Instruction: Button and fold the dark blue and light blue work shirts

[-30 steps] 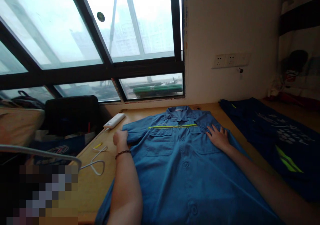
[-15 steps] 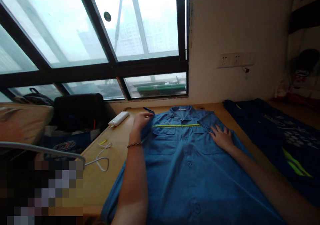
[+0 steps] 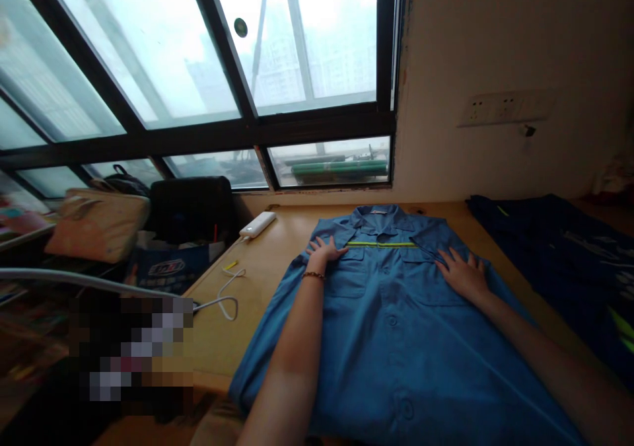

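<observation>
A blue work shirt (image 3: 366, 327) lies front side up on the wooden table (image 3: 208, 347), its collar toward the window and a yellow-green stripe across the chest. My left hand (image 3: 324, 253) rests flat on the shirt's left shoulder area, fingers spread, above a chest pocket. On the opposite side my right hand (image 3: 463, 274) lies with spread fingers over the other pocket and the folded-over sleeve part. Neither hand grips the cloth. The lower end of the shirt runs out of view toward me.
Left of the shirt lie a white power bank (image 3: 258, 224) and a white cable (image 3: 225, 304). A dark blue garment (image 3: 535, 248) is spread at the right. Beyond the table's left edge stand a black chair (image 3: 191, 211) and a blue bag (image 3: 168, 267). Sockets (image 3: 505, 108) are on the wall.
My left hand has come down from the shirt's shoulder edge, where its fingers held a bit of cloth, and now lies spread on it. My right hand stays in place. The view has shifted left.
</observation>
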`<action>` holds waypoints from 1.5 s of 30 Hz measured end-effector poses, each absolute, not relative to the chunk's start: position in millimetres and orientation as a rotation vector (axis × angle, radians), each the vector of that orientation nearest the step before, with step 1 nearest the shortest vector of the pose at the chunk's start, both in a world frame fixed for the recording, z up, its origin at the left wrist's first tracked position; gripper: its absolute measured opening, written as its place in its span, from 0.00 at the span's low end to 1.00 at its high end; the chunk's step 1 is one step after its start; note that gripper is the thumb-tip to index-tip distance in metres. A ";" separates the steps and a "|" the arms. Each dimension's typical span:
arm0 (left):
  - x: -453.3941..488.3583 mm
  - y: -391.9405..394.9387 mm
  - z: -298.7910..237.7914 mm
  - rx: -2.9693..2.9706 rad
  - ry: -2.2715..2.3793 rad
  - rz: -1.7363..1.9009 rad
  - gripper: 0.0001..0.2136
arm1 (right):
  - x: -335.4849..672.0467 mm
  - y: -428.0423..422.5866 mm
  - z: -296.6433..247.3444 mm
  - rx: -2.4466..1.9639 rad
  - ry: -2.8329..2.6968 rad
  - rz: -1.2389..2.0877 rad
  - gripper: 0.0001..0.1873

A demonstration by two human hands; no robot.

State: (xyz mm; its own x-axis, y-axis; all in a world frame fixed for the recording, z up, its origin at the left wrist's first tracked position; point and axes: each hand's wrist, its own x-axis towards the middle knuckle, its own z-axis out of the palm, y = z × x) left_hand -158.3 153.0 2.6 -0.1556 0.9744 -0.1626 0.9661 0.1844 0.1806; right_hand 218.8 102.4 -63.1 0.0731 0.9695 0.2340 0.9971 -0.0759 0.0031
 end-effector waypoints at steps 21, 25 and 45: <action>-165.9 171.0 -35.1 2.053 2.315 0.289 0.29 | 215.3 100.6 -60.1 -2.182 -2.013 -0.210 0.27; -159.2 165.8 -25.9 2.025 2.405 0.365 0.30 | 214.6 100.4 -58.6 -2.190 -2.004 -0.217 0.26; -199.0 88.4 -29.4 1.975 2.544 0.190 0.32 | 211.3 97.6 -52.4 -2.196 -2.000 -0.145 0.26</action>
